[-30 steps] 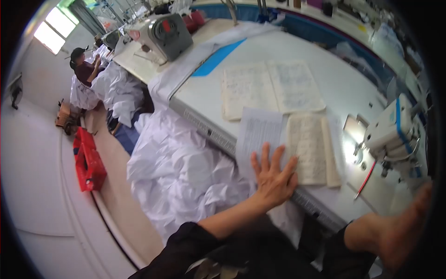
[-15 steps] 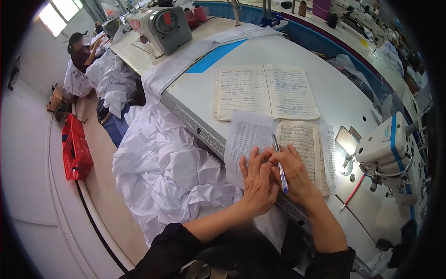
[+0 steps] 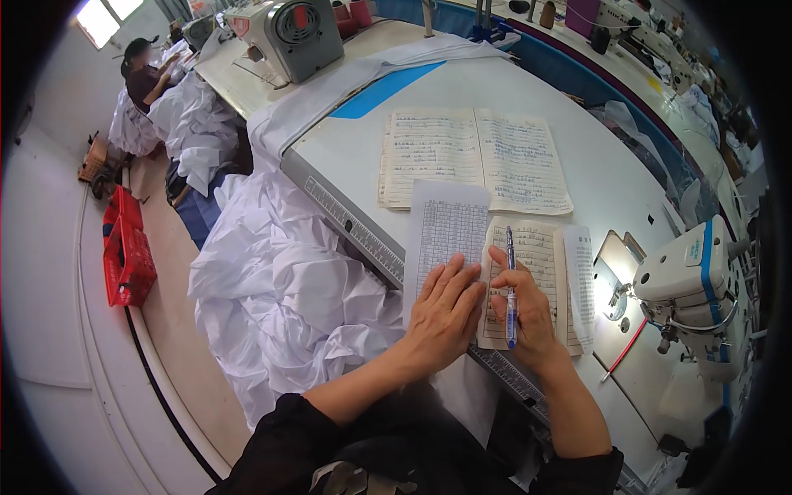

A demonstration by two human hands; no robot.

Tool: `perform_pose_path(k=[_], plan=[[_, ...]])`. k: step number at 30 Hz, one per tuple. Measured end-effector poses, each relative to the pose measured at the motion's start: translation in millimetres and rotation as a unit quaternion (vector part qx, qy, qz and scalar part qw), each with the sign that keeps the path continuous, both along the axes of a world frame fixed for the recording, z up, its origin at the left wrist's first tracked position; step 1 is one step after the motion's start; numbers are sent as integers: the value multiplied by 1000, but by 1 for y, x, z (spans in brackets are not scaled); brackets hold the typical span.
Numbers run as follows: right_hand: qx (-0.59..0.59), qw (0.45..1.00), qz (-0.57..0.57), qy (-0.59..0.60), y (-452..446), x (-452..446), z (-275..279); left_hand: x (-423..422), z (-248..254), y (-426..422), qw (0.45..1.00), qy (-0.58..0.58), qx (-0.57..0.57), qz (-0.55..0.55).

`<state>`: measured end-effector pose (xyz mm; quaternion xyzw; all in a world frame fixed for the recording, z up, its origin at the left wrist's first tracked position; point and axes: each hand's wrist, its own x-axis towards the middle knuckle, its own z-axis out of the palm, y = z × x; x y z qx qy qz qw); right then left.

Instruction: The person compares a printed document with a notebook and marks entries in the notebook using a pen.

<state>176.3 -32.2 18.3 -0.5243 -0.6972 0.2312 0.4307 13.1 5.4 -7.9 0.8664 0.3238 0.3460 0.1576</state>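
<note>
My left hand point(image 3: 445, 313) lies flat with its fingers spread a little on the lower part of a printed sheet point(image 3: 450, 223). In my right hand point(image 3: 525, 309) is a blue and clear pen point(image 3: 511, 289), upright between the fingers, over a small handwritten notebook point(image 3: 540, 247). Another open notebook point(image 3: 516, 161) with handwriting lies above both on the white table point(image 3: 346, 165). A second printed sheet point(image 3: 580, 280) sticks out at the small notebook's right side.
A lit sewing machine point(image 3: 681, 272) stands at the right, beside a red rod point(image 3: 627, 346). White fabric point(image 3: 289, 305) hangs and piles left of the table. Red baskets point(image 3: 128, 252) are on the floor. A co-worker point(image 3: 144, 74) sits at the back left by another machine point(image 3: 289, 37).
My right hand came in from the far right, with the pen in it, and has since moved slightly right, away from my left hand. The view has shifted a little.
</note>
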Motion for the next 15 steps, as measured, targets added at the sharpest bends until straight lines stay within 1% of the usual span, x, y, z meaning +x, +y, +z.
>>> perform_pose_path(k=[1,3,6,10,12,14,15], plan=[[-1,1000,2,-4,0,1,0,2,0,0,1000,-4,-1,2],[-12,999,-3,44,2,3,0,6,1,0,1000,-14,-8,6],[-21,997,-2,69,4,6,-1,9,-3,-3,1000,-14,-2,13],[-33,996,-5,82,4,7,2,15,2,-10,998,-34,-34,29],[-21,990,-12,142,3,7,-2,16,-2,-10,999,5,9,36],[-7,979,-37,202,-1,11,0,16,-2,-10,999,8,1,37],[-14,965,-76,251,-3,11,0,16,-2,-10,999,12,-5,41]])
